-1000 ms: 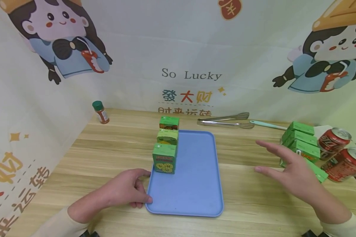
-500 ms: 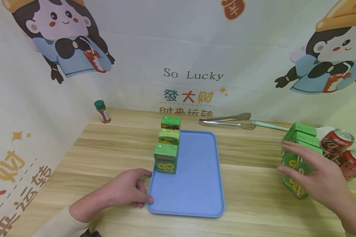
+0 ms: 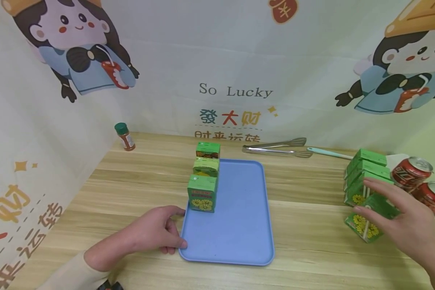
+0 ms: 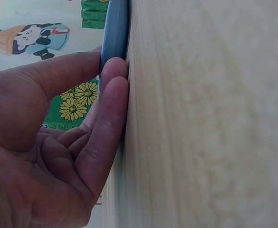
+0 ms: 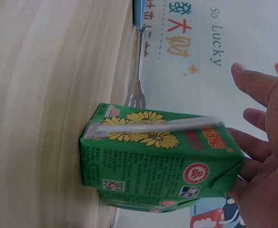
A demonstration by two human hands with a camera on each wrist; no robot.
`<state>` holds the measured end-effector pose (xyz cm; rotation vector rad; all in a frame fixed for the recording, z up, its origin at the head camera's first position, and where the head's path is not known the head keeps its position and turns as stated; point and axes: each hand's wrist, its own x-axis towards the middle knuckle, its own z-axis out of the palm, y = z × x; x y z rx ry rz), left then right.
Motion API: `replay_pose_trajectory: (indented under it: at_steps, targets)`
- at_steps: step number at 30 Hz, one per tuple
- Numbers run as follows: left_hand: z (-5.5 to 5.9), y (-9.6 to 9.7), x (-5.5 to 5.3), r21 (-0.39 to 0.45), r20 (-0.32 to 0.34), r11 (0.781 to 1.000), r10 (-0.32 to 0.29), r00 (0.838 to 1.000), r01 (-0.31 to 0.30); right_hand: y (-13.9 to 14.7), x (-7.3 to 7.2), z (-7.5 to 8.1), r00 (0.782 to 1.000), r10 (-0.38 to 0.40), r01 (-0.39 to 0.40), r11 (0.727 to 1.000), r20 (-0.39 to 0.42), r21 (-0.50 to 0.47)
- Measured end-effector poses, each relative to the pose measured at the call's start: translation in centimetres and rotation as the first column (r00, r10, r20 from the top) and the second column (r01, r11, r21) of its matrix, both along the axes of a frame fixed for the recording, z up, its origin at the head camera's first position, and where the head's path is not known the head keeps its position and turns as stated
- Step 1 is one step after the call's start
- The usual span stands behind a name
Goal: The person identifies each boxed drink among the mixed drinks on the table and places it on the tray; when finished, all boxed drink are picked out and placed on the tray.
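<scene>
My left hand [image 3: 156, 229] grips the left rim of a blue tray [image 3: 235, 225], thumb on top at the near corner; in the left wrist view the fingers [image 4: 103, 133] lie along its edge. Three green drink cartons stand in a row along the tray's left side, the nearest carton [image 3: 201, 195] printed with yellow flowers. At the right, my right hand [image 3: 402, 225] hovers with spread fingers around the front drink carton [image 3: 366, 225], which has a straw on its side. In the right wrist view, the fingers [image 5: 253, 145] are close to this carton's top end.
Behind the front carton, more green cartons [image 3: 367, 165] stand in a row, with two red soda cans [image 3: 411, 173] beside them. Metal tongs [image 3: 275, 148] and a mint-handled utensil [image 3: 330, 153] lie along the back. A green-capped spice bottle [image 3: 125, 137] stands at the back left.
My right hand has moved right, from the space beside the tray to the front carton at the right. My left hand stays at the tray's rim.
</scene>
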<state>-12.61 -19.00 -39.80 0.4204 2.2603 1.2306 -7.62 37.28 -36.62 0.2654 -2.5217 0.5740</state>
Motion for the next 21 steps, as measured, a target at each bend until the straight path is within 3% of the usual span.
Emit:
replay_pose_trajectory:
  at_steps: [6, 14, 17, 21]
  targets:
    - [0.0, 0.1, -0.1, -0.004, 0.007, 1.000, 0.005, 1.000, -0.005, 0.7, 0.3, -0.9, 0.998, -0.037, 0.040, 0.998, 0.057, -0.048]
    - [0.2, 0.0, 0.0, -0.010, 0.007, 1.000, 0.008, 1.000, -0.008, 1.2, -0.1, -0.9, 0.989, -0.049, 0.065, 0.992, 0.143, -0.108]
    - [0.2, 0.1, -0.1, -0.017, 0.011, 1.000, 0.007, 1.000, -0.007, 1.6, 0.0, -0.9, 0.958, -0.091, 0.131, 0.982, 0.273, -0.134]
    - [0.1, 0.0, -0.2, -0.012, 0.018, 1.000, 0.006, 1.000, -0.006, 2.2, 0.0, -0.7, 0.881, -0.152, 0.229, 0.965, 0.448, -0.123]
